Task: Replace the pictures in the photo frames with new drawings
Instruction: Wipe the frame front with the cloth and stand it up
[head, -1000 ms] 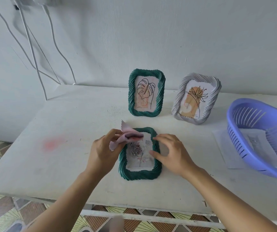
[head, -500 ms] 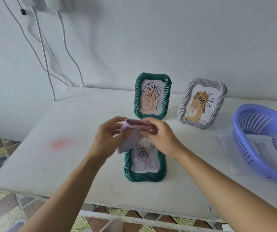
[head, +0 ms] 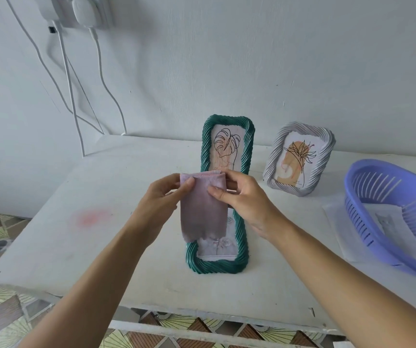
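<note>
The left grip (head: 161,197) and the right grip (head: 244,197) each pinch a top corner of a pale pink fabric cloth (head: 203,209), thumbs in front, so that it hangs between them above the white table (head: 51,234). Directly beneath both grips a dark green twisted-rim photo frame (head: 217,264) lies flat on the table, and the cloth hides the upper part of its flower drawing (head: 217,244). Just beyond the grips a matching green frame with a leaf drawing (head: 205,146) stands upright. Beyond the right grip stands a white twisted-rim frame (head: 274,156), and far to its right sits a purple slotted plastic basket (head: 377,222).
</note>
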A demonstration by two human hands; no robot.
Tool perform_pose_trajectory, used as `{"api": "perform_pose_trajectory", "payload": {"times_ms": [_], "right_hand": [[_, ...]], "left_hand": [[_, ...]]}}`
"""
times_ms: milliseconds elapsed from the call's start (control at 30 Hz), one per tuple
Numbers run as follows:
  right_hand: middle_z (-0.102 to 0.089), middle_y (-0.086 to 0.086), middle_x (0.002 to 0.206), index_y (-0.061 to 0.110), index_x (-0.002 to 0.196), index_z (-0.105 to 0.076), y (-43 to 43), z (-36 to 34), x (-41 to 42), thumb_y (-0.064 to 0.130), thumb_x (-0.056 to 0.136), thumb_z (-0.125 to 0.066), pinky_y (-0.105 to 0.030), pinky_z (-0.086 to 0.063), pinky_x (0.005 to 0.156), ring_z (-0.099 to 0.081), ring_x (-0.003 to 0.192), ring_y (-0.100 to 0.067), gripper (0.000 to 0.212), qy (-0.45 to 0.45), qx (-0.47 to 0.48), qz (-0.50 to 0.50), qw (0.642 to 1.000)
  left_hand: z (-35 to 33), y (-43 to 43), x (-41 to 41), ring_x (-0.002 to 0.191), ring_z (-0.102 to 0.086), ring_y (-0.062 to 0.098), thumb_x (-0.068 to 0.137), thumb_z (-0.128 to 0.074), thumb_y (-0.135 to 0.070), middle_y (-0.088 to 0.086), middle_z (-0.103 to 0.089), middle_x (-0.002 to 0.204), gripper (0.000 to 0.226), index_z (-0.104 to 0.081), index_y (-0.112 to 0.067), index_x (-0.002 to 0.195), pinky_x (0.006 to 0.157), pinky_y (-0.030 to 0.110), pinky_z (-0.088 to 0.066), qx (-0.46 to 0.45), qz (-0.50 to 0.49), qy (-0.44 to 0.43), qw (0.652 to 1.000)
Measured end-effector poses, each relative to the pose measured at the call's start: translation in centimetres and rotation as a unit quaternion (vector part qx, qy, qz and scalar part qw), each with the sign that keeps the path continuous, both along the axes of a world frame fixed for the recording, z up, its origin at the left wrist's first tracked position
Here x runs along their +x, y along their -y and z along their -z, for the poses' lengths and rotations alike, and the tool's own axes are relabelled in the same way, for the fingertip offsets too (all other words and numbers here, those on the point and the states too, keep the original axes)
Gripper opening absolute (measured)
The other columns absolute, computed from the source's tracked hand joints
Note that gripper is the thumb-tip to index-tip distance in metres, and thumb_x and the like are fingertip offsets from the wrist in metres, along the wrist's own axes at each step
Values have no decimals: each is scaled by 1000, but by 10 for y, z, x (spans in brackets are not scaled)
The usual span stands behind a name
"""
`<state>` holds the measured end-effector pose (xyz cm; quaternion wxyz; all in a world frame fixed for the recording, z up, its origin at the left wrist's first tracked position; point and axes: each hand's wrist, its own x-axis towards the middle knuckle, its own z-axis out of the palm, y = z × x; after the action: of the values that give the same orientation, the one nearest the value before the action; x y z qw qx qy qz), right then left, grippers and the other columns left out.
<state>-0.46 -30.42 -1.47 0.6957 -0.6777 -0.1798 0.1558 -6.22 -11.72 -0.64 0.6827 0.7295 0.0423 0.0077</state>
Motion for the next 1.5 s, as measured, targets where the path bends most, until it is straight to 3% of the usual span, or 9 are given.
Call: {"api": "perform_pose_trajectory", "payload": {"times_ms": [100,367,467,567,700,900,1133,1267,1500], "right_hand": [[-74,-10,108,9,113,-68,7,2,-4,14,88,-73,-36,-54,96,-69,107,-24,26,-19,11,12,1000],[-73,-9,108,18,114,-66,31,16,-13,18,87,-74,-44,-57,89,-68,106,-28,28,-70,9,18,997],[-73,0,101,21,105,-67,42,20,-14,18,88,-74,-25,-54,74,-69,94,-13,20,6,-27,92,995],[-71,8,93,21,102,-67,51,25,-10,14,88,-73,-19,-52,68,-67,83,-8,17,141,-91,162,972],[-70,5,95,14,106,-71,52,37,3,10,88,-71,-28,-53,72,-64,84,-12,19,356,-200,189,893],[-66,0,101,15,116,-70,32,80,1,6,82,-72,-39,-54,77,-60,87,-20,35,474,-364,86,797],[-53,6,145,26,140,-55,42,98,-14,39,98,-49,-44,-27,118,-38,140,-14,44,435,-423,-73,792],[-39,7,156,32,147,-43,47,96,-10,44,103,-35,-48,-14,123,-22,149,-14,47,403,-446,-90,794],[-50,4,148,32,140,-51,43,103,-9,32,101,-46,-44,-39,108,-41,137,-18,39,429,-451,-69,780]], "left_hand": [[-5,2,0,80,-64,-1,98,-60,-24,16,-73,110,23,-70,-5,107,64,4,-43,16,13,-11,1000],[-5,16,-1,73,-67,6,94,-66,-18,12,-74,93,17,-57,-12,108,62,8,-45,-35,3,-22,999],[17,4,0,94,-69,9,95,-65,-31,-3,-76,100,23,-57,-30,116,82,25,-49,198,3,39,979],[45,-14,-10,125,-53,8,96,-49,-56,-16,-59,135,45,-46,-44,139,99,42,-40,500,48,92,860],[78,-23,-28,150,-17,6,91,-12,-76,-22,-18,162,73,-19,-42,156,112,49,-19,606,147,23,781],[96,-21,-38,150,-11,3,94,-9,-75,-23,-7,163,77,-17,-34,159,112,45,-18,605,165,23,779],[98,-16,-42,144,-35,8,99,-17,-66,-15,-30,160,69,-38,-28,153,105,44,-26,627,153,35,763],[99,-18,-42,139,-42,12,101,-20,-63,-15,-34,159,64,-40,-29,151,101,44,-27,631,159,42,758],[100,-16,-46,150,21,6,93,17,-66,-18,20,163,74,8,-32,159,116,48,-6,631,194,25,751]]}}
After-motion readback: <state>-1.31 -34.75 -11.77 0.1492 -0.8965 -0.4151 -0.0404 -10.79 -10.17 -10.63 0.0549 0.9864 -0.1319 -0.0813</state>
